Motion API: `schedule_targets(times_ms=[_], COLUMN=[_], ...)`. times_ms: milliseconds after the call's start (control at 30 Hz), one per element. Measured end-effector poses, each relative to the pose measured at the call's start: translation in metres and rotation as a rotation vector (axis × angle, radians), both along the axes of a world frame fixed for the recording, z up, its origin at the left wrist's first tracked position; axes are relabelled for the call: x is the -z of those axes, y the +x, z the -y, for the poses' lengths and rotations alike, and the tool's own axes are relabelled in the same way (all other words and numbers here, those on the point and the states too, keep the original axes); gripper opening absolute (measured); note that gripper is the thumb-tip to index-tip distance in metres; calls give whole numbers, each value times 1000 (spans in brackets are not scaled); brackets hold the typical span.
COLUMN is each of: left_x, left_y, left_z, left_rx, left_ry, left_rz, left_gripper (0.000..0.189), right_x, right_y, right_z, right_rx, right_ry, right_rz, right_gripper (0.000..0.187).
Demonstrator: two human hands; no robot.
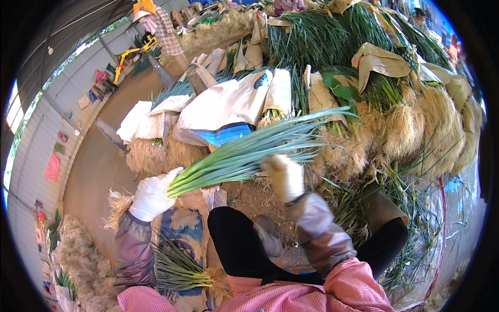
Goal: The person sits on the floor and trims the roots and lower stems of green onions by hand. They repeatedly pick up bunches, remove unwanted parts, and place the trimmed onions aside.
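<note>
My left hand (pixel 153 196), in a pale work glove, is closed around the lower stems of a bunch of long green onion plants (pixel 234 154). The fibrous roots stick out behind that hand, and the leaves point up and to the right. My right hand (pixel 285 177), gloved too and blurred, is at the lower edge of the leaves; whether its fingers hold any of them I cannot tell. Another bunch of the same plants (pixel 183 271) lies on a printed sack (pixel 181 226) beside my left forearm, its roots towards my body.
Wrapped root bundles (pixel 401 128) stand in rows ahead, some under a white sack (pixel 222 109). Loose leaves (pixel 409 218) litter the floor around my right boot. More rooted bundles (pixel 84 257) lie at the lower left. A person in a plaid top (pixel 167 33) stands at the upper left.
</note>
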State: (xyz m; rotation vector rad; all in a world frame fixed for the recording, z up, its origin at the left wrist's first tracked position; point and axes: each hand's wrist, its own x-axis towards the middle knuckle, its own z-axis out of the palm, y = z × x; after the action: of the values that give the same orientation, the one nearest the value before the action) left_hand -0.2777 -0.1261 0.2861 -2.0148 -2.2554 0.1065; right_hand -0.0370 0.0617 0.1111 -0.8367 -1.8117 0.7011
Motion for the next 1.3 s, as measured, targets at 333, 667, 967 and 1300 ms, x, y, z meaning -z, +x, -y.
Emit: schedule_targets(times_ms=[333, 667, 967, 1300], left_x=[-2, 327, 562, 488], left_y=[-104, -150, -147, -215], left_z=[136, 257, 315, 172], left_rx=[-335, -925, -2107, -1218], left_ry=[482, 1284, 445, 1105], left_rz=[578, 1123, 865, 1532], left_gripper=[55, 53, 53, 33], right_x=[256, 294, 277, 121], right_y=[197, 188, 165, -28], right_z=[-8, 18, 29, -58], right_rx=[133, -78, -274, -306], right_ry=[-1050, -911, -848, -492], right_rz=[171, 398, 1007, 531], right_gripper=[6, 18, 21, 26])
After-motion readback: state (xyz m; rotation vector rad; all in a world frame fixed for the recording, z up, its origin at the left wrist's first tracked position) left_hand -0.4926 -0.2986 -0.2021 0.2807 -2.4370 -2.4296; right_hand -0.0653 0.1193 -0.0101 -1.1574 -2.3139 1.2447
